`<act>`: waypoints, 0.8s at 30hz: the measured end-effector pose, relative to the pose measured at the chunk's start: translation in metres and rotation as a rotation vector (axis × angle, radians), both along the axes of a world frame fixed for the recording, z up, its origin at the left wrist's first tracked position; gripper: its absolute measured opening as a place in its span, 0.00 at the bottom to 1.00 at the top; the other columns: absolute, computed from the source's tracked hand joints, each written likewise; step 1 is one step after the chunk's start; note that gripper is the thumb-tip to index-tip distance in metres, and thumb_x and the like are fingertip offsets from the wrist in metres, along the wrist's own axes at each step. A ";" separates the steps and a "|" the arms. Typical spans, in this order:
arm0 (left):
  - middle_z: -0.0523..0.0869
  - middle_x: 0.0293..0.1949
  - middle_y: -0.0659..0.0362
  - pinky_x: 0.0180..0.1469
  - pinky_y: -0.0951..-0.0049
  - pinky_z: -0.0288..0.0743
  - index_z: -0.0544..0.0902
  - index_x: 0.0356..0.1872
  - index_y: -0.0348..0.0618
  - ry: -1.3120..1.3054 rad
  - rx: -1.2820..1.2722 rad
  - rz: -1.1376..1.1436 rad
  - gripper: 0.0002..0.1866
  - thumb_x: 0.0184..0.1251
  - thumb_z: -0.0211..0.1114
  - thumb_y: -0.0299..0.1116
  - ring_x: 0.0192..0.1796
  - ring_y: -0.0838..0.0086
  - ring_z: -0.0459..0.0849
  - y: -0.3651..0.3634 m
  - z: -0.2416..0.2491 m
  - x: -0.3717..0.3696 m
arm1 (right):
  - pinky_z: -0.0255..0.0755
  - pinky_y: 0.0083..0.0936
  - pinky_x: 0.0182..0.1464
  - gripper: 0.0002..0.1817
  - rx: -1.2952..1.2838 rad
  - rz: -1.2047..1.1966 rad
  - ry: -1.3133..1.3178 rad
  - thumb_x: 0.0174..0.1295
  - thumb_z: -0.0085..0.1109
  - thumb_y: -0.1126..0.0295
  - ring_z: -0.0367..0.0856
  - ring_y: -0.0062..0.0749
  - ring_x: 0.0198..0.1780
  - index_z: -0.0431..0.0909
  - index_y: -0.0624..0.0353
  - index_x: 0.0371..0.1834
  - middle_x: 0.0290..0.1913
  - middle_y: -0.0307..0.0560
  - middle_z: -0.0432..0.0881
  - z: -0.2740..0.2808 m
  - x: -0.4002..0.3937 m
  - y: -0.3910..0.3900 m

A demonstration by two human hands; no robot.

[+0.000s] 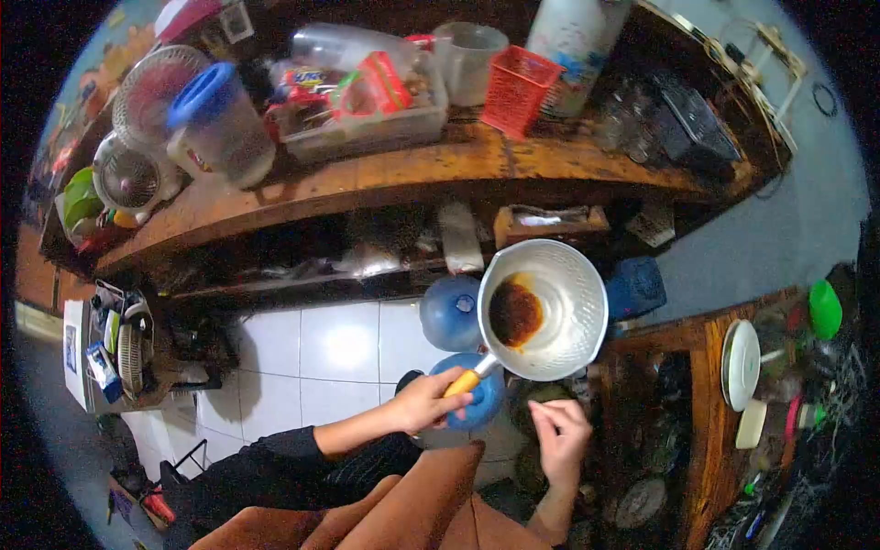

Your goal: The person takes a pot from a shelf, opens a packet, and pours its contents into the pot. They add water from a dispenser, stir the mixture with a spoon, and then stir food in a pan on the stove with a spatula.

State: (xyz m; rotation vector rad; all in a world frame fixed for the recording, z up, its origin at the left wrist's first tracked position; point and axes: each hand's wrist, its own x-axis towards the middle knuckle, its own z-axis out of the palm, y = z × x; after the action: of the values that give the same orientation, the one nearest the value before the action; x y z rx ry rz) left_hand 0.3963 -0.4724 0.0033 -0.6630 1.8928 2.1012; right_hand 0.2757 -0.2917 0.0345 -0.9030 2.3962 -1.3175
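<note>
In front, your left hand (pixel 431 401) grips the handle (pixel 464 382); your right hand (pixel 562 433) curls closed. Hold the pan (pixel 576 316) steady.

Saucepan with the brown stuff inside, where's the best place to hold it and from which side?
Probably by the yellow handle of the saucepan, coming from your near left and gripping all round it, as your left hand does. The handle sticks out straight toward that side, clear of the brown stuff inside.
</note>
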 end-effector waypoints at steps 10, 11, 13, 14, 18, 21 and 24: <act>0.76 0.18 0.54 0.24 0.70 0.68 0.64 0.48 0.43 0.043 -0.334 0.237 0.20 0.55 0.54 0.36 0.20 0.67 0.76 -0.092 0.037 0.058 | 0.66 0.20 0.29 0.07 -0.010 0.158 0.227 0.41 0.58 0.80 0.70 0.28 0.27 0.70 0.62 0.22 0.29 0.44 0.69 0.054 -0.031 -0.146; 0.75 0.17 0.53 0.24 0.70 0.67 0.62 0.50 0.43 0.008 -0.315 0.300 0.21 0.55 0.54 0.35 0.20 0.66 0.76 -0.099 0.042 0.064 | 0.66 0.20 0.29 0.08 -0.046 0.230 0.205 0.42 0.56 0.81 0.70 0.28 0.27 0.71 0.61 0.26 0.31 0.45 0.68 0.060 -0.028 -0.160; 0.74 0.17 0.52 0.24 0.69 0.67 0.59 0.51 0.44 -0.036 -0.301 0.344 0.23 0.54 0.55 0.34 0.20 0.63 0.76 -0.103 0.044 0.075 | 0.66 0.20 0.31 0.12 -0.079 0.280 0.139 0.42 0.56 0.81 0.70 0.26 0.27 0.70 0.60 0.32 0.34 0.45 0.68 0.063 -0.027 -0.174; 0.74 0.16 0.52 0.24 0.69 0.67 0.59 0.50 0.44 -0.035 -0.350 0.376 0.23 0.54 0.55 0.35 0.20 0.62 0.76 -0.106 0.048 0.083 | 0.66 0.19 0.31 0.13 -0.070 0.290 0.206 0.42 0.56 0.80 0.70 0.25 0.27 0.70 0.60 0.34 0.34 0.45 0.68 0.058 -0.031 -0.178; 0.74 0.16 0.51 0.23 0.68 0.66 0.57 0.50 0.44 -0.064 -0.398 0.483 0.24 0.53 0.55 0.34 0.19 0.60 0.75 -0.108 0.053 0.118 | 0.65 0.17 0.31 0.15 -0.095 0.312 0.223 0.42 0.56 0.80 0.70 0.21 0.27 0.70 0.62 0.36 0.33 0.44 0.70 0.051 -0.031 -0.204; 0.74 0.16 0.50 0.23 0.68 0.65 0.56 0.51 0.43 -0.095 -0.422 0.568 0.25 0.53 0.55 0.33 0.19 0.59 0.75 -0.101 0.061 0.141 | 0.64 0.13 0.29 0.11 -0.231 0.272 0.138 0.46 0.53 0.80 0.69 0.17 0.27 0.70 0.64 0.36 0.31 0.41 0.72 0.054 -0.024 -0.244; 0.74 0.16 0.50 0.23 0.68 0.65 0.55 0.51 0.43 -0.127 -0.440 0.650 0.26 0.53 0.55 0.33 0.19 0.59 0.74 -0.094 0.062 0.161 | 0.64 0.11 0.34 0.05 -0.435 0.417 0.225 0.50 0.53 0.77 0.69 0.15 0.31 0.70 0.63 0.30 0.30 0.38 0.73 0.077 -0.022 -0.317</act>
State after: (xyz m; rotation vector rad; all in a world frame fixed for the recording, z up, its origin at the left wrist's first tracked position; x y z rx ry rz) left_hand 0.5574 -0.5669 0.0648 -1.6556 2.2987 1.8731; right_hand 0.2534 -0.6082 0.1118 -1.6416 1.9275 -1.6518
